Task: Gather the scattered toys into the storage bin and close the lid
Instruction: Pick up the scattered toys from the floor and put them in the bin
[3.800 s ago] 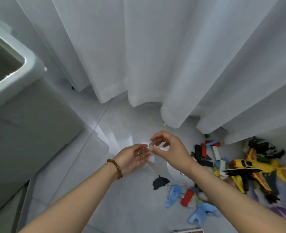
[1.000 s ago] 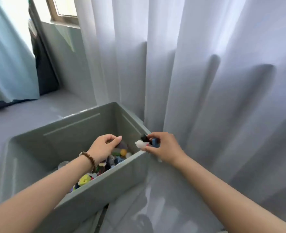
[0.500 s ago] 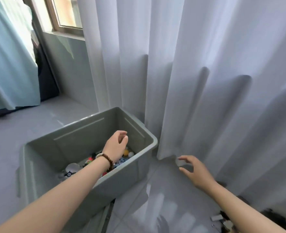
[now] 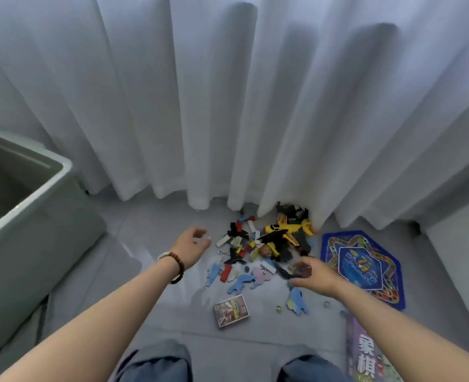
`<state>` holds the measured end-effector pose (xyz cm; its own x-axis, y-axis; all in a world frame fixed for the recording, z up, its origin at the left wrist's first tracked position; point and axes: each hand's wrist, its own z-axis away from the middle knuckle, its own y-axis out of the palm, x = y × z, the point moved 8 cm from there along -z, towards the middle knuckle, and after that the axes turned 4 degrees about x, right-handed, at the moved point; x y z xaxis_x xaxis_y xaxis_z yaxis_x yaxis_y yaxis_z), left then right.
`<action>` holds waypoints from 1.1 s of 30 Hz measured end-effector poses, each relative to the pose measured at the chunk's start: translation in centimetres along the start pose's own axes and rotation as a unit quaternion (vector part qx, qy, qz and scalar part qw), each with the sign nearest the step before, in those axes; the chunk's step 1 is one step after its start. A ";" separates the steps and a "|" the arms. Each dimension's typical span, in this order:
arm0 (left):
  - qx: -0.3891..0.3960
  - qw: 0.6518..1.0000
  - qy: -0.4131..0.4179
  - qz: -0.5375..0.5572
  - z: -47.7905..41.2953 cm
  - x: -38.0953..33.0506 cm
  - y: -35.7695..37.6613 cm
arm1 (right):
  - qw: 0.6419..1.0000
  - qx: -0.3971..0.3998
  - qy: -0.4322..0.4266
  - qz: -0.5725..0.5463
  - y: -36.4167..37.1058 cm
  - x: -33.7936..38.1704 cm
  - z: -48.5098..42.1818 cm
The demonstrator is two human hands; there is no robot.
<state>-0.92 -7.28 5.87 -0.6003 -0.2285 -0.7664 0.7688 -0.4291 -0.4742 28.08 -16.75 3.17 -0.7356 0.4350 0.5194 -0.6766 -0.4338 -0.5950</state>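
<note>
Both hands empty, fingers spread – left hand [image 4: 190,245] hovers just left of the toy pile [image 4: 266,244], right hand [image 4: 314,274] over its near edge. The pile sits against the white curtain [image 4: 228,106], whose hem drapes onto the yellow plane [image 4: 288,228]. Grey storage bin [image 4: 21,216] is well off left; blue game board [image 4: 363,266] and card box [image 4: 231,311] lie nearby.

Both forearms bare, no sleeves. Brown beaded bracelet [image 4: 178,267] circles wrist behind left hand [image 4: 190,245]. Blue denim trousers [image 4: 156,363] cover knees, below hands.
</note>
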 end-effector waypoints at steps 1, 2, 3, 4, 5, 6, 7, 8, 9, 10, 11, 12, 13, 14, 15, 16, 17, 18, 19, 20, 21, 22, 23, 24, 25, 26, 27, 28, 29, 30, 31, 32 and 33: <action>0.021 1.000 0.002 -0.024 -0.9 0.5 2.4 | 1.000 0.019 0.003 0.007 0.8 -1.6 -0.5; 0.040 0.998 0.001 -0.055 -1.9 1.2 4.6 | 0.999 0.030 0.006 0.008 1.5 -3.0 -1.1; 0.059 0.995 -0.002 -0.083 -2.8 1.9 6.6 | 0.999 0.033 0.008 0.002 2.2 -4.3 -1.9; 0.082 0.991 -0.006 -0.103 -3.6 2.6 8.6 | 0.999 0.033 0.011 -0.008 3.0 -5.5 -2.6; 0.107 0.987 -0.007 -0.122 -4.3 3.3 10.5 | 0.999 0.027 0.015 -0.020 3.7 -6.6 -3.5; 0.131 0.980 -0.002 -0.147 -5.0 3.8 12.1 | 0.999 0.021 0.021 -0.031 4.6 -7.7 -4.4; 0.149 0.973 0.007 -0.176 -5.7 4.1 13.5 | 0.999 0.016 0.025 -0.043 5.5 -8.8 -5.3; 0.160 0.967 0.017 -0.198 -6.5 4.3 14.5 | 0.998 0.016 0.028 -0.056 6.7 -9.6 -6.3; 0.161 0.965 0.026 -0.206 -7.3 4.4 15.3 | 0.997 0.018 0.024 -0.070 8.0 -10.2 -7.2; 0.159 0.965 0.032 -0.204 -8.1 4.6 16.0 | 0.997 0.024 0.020 -0.073 9.3 -10.6 -8.1; 0.153 0.968 0.036 -0.194 -9.0 4.9 16.7 | 0.997 0.028 0.011 -0.065 10.5 -10.8 -9.0; 0.146 0.972 0.036 -0.178 -9.7 5.3 17.3 | 0.999 0.028 -0.001 -0.041 11.4 -10.7 -9.7; 0.140 0.977 0.030 -0.158 -10.3 5.8 18.0 | 1.000 0.022 -0.019 -0.011 12.1 -10.6 -10.2; 0.136 0.981 0.021 -0.138 -10.6 6.3 18.6 | 0.999 0.015 -0.035 0.016 12.6 -10.5 -10.3; 0.131 0.983 0.016 -0.128 -10.9 6.7 19.2 | 0.998 0.006 -0.050 0.033 13.0 -10.4 -10.4; 0.127 0.983 0.017 -0.131 -11.2 7.0 19.9 | 0.998 -0.001 -0.058 0.032 13.2 -10.5 -10.4; 0.126 0.982 0.020 -0.141 -11.4 7.2 20.5 | 0.998 -0.014 -0.066 0.013 13.1 -10.5 -10.4; 0.129 0.980 0.023 -0.148 -11.5 7.3 21.1 | 0.997 -0.035 -0.064 -0.034 12.5 -10.8 -10.5; 0.133 0.979 0.024 -0.153 -11.6 7.3 21.7 | 0.990 -0.074 -0.053 -0.106 11.2 -11.1 -10.4; 0.136 0.978 0.025 -0.158 -11.7 7.3 22.3 | 0.973 -0.123 -0.026 -0.195 9.6 -11.8 -10.3; 0.135 0.977 0.025 -0.164 -11.9 7.2 22.8 | 0.941 -0.168 0.000 -0.293 7.9 -12.8 -10.1; 0.130 0.976 0.025 -0.172 -12.1 7.1 23.1 | 0.902 -0.193 0.025 -0.385 6.5 -13.6 -9.8; 0.125 0.976 0.021 -0.179 -12.2 7.1 23.4 | 0.863 -0.196 0.044 -0.464 5.4 -14.3 -9.7; 0.122 0.975 0.015 -0.185 -12.3 7.2 23.7 | 0.828 -0.190 0.057 -0.524 4.5 -14.9 -9.6; 0.122 0.974 0.010 -0.191 -12.4 7.2 24.1 | 0.800 -0.186 0.063 -0.568 3.6 -15.5 -9.5; 0.124 0.973 0.006 -0.197 -12.5 7.3 24.4 | 0.786 -0.184 0.067 -0.586 2.8 -16.0 -9.5; 0.125 0.972 0.003 -0.199 -12.6 7.3 24.7 | 0.792 -0.188 0.072 -0.576 1.9 -16.5 -9.6; 0.126 0.972 0.001 -0.198 -12.6 7.4 24.9 | 0.817 -0.202 0.080 -0.535 1.2 -17.3 -9.9; 0.129 0.972 0.000 -0.197 -12.6 7.4 25.1 | 0.846 -0.223 0.087 -0.477 0.4 -17.9 -10.1; 0.130 0.972 0.000 -0.197 -12.6 7.3 25.3 | 0.870 -0.247 0.092 -0.416 -0.3 -18.4 -10.3; 0.129 0.972 0.000 -0.196 -12.6 7.3 25.4 | 0.889 -0.265 0.094 -0.362 -0.9 -18.7 -10.5; 0.127 0.972 -0.001 -0.196 -12.6 7.4 25.6 | 0.901 -0.272 0.095 -0.325 -1.2 -19.0 -10.8; 0.126 0.972 -0.003 -0.197 -12.6 7.5 25.7 | 0.910 -0.265 0.096 -0.305 -1.0 -19.2 -11.2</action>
<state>17.14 -9.02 -17.49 -0.8390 -0.0072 -0.5441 0.4010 -0.6840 -0.6094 43.26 -15.83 -13.08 -0.1758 0.6192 0.7653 -0.8085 0.3527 -0.4711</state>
